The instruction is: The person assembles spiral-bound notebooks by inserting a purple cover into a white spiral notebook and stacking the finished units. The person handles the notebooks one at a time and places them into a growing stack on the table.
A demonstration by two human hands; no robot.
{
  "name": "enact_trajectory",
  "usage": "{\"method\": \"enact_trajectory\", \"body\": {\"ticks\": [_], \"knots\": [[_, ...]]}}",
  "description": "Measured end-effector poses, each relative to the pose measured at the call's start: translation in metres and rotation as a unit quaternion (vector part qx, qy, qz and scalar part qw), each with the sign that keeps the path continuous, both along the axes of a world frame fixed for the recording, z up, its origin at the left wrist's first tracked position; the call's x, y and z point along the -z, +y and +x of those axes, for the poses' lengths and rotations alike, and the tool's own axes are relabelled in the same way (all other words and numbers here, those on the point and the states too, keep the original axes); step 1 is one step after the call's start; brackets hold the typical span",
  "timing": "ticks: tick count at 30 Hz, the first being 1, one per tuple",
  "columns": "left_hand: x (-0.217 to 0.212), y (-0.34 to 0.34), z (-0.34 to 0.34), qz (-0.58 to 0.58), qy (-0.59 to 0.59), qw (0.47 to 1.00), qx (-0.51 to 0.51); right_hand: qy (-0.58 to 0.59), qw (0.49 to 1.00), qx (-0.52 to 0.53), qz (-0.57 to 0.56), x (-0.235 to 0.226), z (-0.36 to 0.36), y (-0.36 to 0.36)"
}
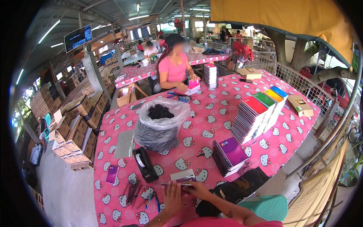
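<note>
At the table's near edge, a spiral notebook [183,176] with a pale page and a purple part lies in front of me. My left hand [172,196] rests on its near edge, fingers stretched out and side by side. My right hand [198,190] grips the notebook's near right side with bent fingers; the fingertips are partly hidden. Left of my left hand are dark thin coils [132,193] and a blue-handled tool [157,202]. A black tape dispenser [145,165] stands beyond them. Right of the notebook is a stack of purple spiral notebooks [230,156].
A clear plastic bag [160,128] full of black coils stands mid-table. Tall stacks of colored notebooks [253,115] rise at right. Across the table, a person in pink [174,70] handles notebooks. A small purple booklet [112,174] and a green stool [266,207] are nearby.
</note>
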State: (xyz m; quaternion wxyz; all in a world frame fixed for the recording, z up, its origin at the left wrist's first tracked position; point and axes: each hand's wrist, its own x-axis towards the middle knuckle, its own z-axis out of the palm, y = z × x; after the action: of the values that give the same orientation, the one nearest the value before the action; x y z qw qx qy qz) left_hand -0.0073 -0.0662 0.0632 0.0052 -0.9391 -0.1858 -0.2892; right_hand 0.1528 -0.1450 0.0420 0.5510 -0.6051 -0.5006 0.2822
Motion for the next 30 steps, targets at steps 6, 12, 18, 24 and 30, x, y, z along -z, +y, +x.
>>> {"method": "enact_trajectory", "body": {"ticks": [6,12,18,24,30], "knots": [[-0.034,0.040,0.005,-0.092,0.053,0.990,0.096,-0.053,0.998,-0.017,0.000,0.003,0.004,0.004],[-0.015,0.003,0.012,0.091,0.059,0.994,-0.011,0.003,0.996,0.013,-0.091,0.015,0.003,0.002],[-0.046,0.023,0.011,-0.001,0.013,0.998,0.069,-0.049,0.998,0.007,-0.026,0.001,0.003,0.005],[-0.044,0.024,0.012,-0.082,-0.024,0.988,0.129,-0.076,0.990,0.097,0.075,-0.039,-0.007,-0.013],[-0.065,0.020,0.017,-0.089,-0.044,0.988,0.122,-0.035,0.986,0.161,0.013,-0.026,-0.013,-0.025]]}}
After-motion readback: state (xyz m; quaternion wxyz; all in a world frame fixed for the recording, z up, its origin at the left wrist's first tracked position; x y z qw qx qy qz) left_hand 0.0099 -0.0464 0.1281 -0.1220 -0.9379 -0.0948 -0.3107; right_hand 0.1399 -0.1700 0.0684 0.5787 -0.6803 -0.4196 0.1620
